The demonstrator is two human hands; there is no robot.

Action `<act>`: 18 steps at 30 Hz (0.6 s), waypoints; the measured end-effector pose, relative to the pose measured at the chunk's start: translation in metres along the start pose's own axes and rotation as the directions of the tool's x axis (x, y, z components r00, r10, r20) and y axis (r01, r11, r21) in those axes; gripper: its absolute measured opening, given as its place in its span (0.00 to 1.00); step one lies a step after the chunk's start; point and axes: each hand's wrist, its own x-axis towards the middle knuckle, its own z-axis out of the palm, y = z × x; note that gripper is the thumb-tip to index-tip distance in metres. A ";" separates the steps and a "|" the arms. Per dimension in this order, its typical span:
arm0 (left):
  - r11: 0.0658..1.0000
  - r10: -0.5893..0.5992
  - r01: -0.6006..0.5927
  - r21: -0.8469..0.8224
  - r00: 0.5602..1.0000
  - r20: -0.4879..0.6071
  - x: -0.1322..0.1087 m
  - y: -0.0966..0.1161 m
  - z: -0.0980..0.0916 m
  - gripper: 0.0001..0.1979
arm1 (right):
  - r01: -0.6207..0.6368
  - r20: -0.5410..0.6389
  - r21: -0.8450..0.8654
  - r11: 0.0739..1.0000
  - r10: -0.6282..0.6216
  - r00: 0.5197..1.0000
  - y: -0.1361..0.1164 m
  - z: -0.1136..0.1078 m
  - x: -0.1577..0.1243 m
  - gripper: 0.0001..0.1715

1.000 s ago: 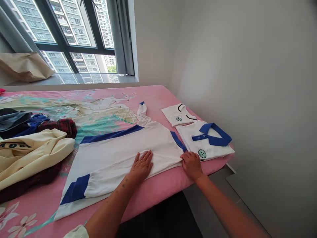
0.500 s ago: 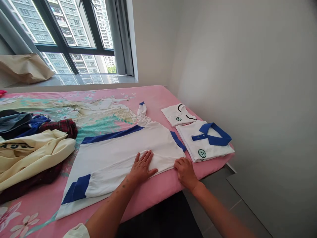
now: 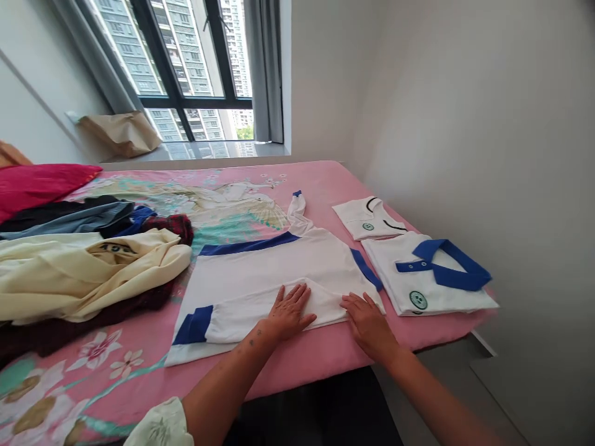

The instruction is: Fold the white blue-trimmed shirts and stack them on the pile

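Note:
A white garment with blue trim (image 3: 246, 272) lies spread on the pink bedsheet. Its near sleeve is laid along the body, with the blue cuff (image 3: 194, 325) at the left, while the far sleeve (image 3: 297, 210) points away, bunched. My left hand (image 3: 289, 313) rests on the near sleeve, palm down with fingers spread. Near the collar end, my right hand (image 3: 369, 323) lies on the garment's near edge, fingers stretched out. Neither hand holds anything.
Two folded white shirts, one with black trim (image 3: 367, 220) and one with a blue collar (image 3: 432, 279), lie to the right. A clothes pile (image 3: 130, 279) and red cushion (image 3: 41, 186) are at the left. A paper bag (image 3: 123, 133) sits by the window.
My right hand has opened from its closed grip at the garment's edge and now lies flat. My left hand stays on the sleeve. The view has turned left, showing more of the pile.

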 end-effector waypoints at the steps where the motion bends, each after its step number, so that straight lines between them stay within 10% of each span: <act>1: 1.000 -0.008 0.008 0.008 1.000 0.001 -0.010 -0.006 -0.006 0.33 | 0.058 -0.011 -0.001 0.998 -0.058 0.998 -0.008 0.001 0.006 0.23; 10: 0.934 -0.301 0.309 0.180 0.951 -0.068 -0.127 -0.112 -0.034 0.32 | 0.233 0.199 0.028 0.972 -0.234 0.952 -0.062 0.036 0.069 0.32; 18: 0.867 -0.490 0.489 0.098 0.872 -0.019 -0.145 -0.128 -0.015 0.37 | 0.226 0.270 0.064 0.972 -0.235 0.934 -0.054 0.065 0.072 0.35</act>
